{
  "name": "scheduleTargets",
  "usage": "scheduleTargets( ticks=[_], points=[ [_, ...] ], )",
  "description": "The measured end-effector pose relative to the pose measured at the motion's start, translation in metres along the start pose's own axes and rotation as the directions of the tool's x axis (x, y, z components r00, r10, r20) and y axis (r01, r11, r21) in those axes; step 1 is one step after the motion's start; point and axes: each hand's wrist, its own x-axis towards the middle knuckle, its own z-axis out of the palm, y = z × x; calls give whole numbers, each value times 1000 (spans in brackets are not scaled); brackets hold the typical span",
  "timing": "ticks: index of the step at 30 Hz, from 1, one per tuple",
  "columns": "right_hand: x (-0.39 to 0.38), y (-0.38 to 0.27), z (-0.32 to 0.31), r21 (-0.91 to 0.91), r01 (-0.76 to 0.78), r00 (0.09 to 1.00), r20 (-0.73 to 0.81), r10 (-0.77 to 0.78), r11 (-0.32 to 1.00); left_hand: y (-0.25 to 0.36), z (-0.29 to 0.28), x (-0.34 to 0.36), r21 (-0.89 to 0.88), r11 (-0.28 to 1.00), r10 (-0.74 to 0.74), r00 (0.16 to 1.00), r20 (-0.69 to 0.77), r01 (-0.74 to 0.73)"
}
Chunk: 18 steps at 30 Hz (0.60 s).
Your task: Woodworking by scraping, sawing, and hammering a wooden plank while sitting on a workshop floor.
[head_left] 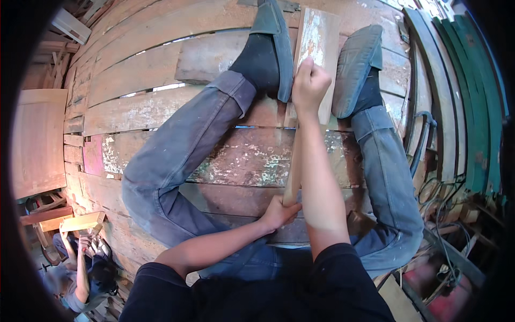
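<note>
My left hand (281, 212) is closed around the near end of a narrow wooden strip (293, 180), close to my lap. The strip runs away from me alongside my right forearm. Farther out, my right hand (311, 88) makes a fist over a wooden board (328, 40) with flaking white paint; what the fist holds, if anything, is hidden. That board lies between my two feet, each in a grey slipper (357, 72), and the strip's far part disappears by the right wrist.
Beneath me is a plank floor (129, 115) with gaps. A loose plank (204, 61) lies beyond my left leg. Long green boards (475, 102) and tangled cables (442, 244) are at the right. A pale panel (40, 142) stands left; a person (80, 268) holds a wooden piece (83, 221) lower left.
</note>
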Motion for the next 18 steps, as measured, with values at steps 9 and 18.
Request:
scheduleTargets(
  ticks=[9, 18],
  points=[
    [123, 32, 40, 9, 114, 991, -71, -113, 993, 91, 24, 55, -169, 985, 29, 1000, 0, -29],
    [96, 8, 31, -155, 212, 972, -67, -224, 965, 83, 18, 58, -137, 982, 117, 989, -86, -129]
  ],
)
